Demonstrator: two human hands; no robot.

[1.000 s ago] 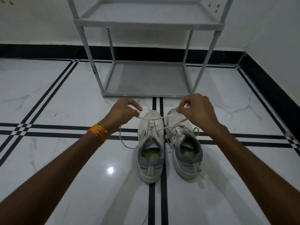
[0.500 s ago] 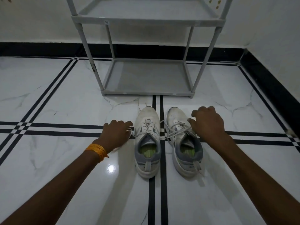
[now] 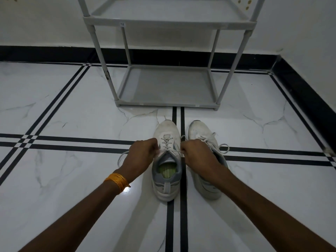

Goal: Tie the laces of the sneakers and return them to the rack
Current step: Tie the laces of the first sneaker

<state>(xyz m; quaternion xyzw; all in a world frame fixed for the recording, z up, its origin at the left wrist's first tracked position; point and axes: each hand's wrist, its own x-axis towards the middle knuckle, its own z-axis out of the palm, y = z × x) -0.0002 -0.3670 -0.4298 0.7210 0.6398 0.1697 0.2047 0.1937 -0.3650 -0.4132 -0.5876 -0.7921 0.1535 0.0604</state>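
Observation:
Two white and grey sneakers stand side by side on the floor, toes pointing at the rack. My left hand (image 3: 141, 157) pinches a lace end at the left side of the left sneaker (image 3: 166, 166). My right hand (image 3: 197, 154) pinches the other lace end at that shoe's right side, and the lace runs taut across the tongue. The right sneaker (image 3: 201, 131) is partly hidden under my right hand and forearm; its laces lie in a loose loop (image 3: 224, 148) to the right. The grey shoe rack (image 3: 167, 104) stands just beyond the toes, both shelves bare.
White marble floor (image 3: 72, 179) with black inlay stripes spreads all around. A black skirting and white wall (image 3: 45, 24) close the back, and another wall (image 3: 312, 42) closes the right side. An orange thread band (image 3: 117, 180) sits on my left wrist.
My hands dropped from holding the laces up high to the floor beside the shoes, then closed in on the left sneaker's collar, each gripping a lace end.

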